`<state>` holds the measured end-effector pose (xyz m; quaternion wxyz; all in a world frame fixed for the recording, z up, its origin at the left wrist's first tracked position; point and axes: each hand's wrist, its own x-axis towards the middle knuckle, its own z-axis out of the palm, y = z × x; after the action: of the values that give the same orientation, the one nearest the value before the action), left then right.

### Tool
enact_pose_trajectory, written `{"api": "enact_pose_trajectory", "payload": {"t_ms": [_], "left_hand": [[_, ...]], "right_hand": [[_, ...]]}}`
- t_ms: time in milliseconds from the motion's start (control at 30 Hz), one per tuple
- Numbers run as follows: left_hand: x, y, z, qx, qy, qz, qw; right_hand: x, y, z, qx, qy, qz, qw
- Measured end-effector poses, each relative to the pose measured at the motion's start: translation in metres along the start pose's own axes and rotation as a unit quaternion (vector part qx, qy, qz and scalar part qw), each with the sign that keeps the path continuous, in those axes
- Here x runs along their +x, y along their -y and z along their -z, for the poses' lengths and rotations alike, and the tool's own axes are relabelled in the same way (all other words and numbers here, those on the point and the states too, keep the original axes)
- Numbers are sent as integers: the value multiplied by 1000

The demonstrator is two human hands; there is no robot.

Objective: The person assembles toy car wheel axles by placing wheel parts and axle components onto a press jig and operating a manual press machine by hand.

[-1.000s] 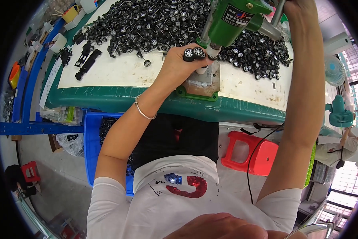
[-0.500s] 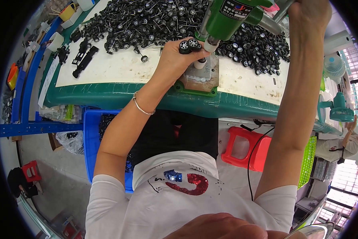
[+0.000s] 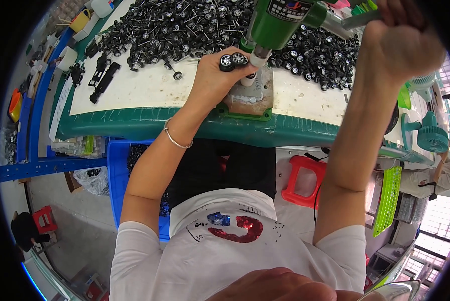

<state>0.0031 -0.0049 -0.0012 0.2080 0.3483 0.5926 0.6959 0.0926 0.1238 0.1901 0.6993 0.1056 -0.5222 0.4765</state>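
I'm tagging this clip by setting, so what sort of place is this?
Most likely a small toy-assembly workshop. A heap of small black wheels on axles covers the workbench, a green press tool stands over a fixture, and the left hand holds a wheel pair under it.

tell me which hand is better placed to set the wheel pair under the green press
Left. The left hand holds the wheel pair right beside the nose of the green press, above the base block. The right hand is up on the press lever.

Left hand (image 3: 212, 80) with toy wheels (image 3: 233, 60) under green press (image 3: 277, 22)
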Motion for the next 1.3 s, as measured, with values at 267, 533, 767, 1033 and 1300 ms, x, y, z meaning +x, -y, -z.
{"api": "enact_pose_trajectory", "payload": {"t_ms": [267,533,767,1033,1300], "left_hand": [[-4,2,4,-30,-10,34,999],[-12,10,-4,-82,-57,55,994],[-6,19,-3,-82,-81,1,993],[-5,37,-12,-70,-78,-33,994],[-6,37,-17,-65,-86,-49,993]], "right_hand": [[-17,11,8,-117,85,108,984],[-15,1,9,59,75,-4,995],[1,-21,12,-43,106,1,993],[6,-11,9,-7,38,27,999],[6,-7,7,-76,13,67,995]]}}
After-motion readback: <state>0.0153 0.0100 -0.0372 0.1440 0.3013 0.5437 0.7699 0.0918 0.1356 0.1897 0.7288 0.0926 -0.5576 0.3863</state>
